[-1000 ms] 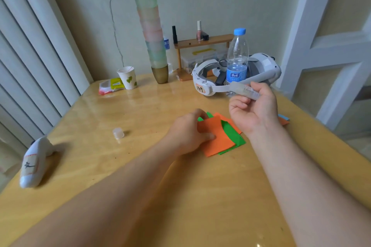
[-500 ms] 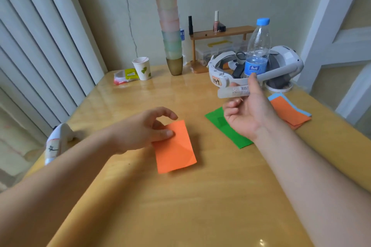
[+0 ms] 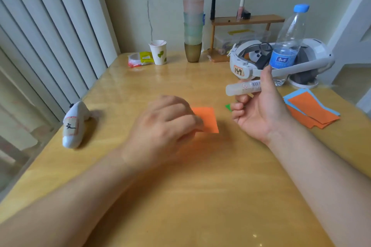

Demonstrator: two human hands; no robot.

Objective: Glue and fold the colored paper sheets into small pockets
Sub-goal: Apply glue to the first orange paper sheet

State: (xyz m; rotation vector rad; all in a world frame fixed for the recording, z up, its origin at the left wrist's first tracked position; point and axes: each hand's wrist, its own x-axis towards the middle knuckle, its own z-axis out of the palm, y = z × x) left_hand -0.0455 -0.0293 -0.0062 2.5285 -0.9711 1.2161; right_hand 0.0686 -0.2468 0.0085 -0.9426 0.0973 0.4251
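Nearest on the wooden table [image 3: 200, 196], the left hand [image 3: 166, 126] lies blurred over the near-left part of an orange paper sheet [image 3: 206, 119], fingers curled onto it; whether they pinch it or only press it I cannot tell. Just right of that sheet, the right hand [image 3: 259, 114] is raised with thumb and curled fingers gripping a glue stick [image 3: 243, 87] held sideways. A green paper corner [image 3: 228, 107] peeks out beside its fingers. Farther right of the orange sheet lies a stack of orange and blue sheets [image 3: 313, 110]. Beyond stand a white headset [image 3: 281, 62] and a water bottle [image 3: 289, 42].
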